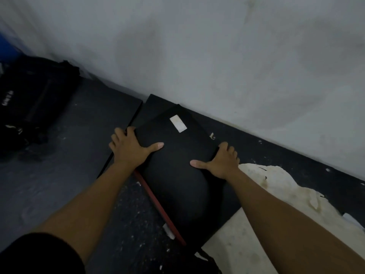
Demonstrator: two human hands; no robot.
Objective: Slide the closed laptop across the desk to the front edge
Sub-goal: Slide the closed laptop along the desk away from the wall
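The closed black laptop (177, 175) lies flat on the dark desk (128, 214), a pale sticker on its lid near the far end and a red strip along its left edge. My left hand (130, 147) grips the laptop's left side, thumb laid on the lid and fingers curled over the edge. My right hand (221, 163) holds the right side the same way, thumb pointing inward on the lid. The laptop's far corner sits close to the grey wall.
A black bag (33, 107) rests at the far left of the desk. A second dark flat panel (144, 109) lies under the laptop's far end. Worn pale patches (276, 186) mark the desk surface at right. The wall (217, 56) runs along the back.
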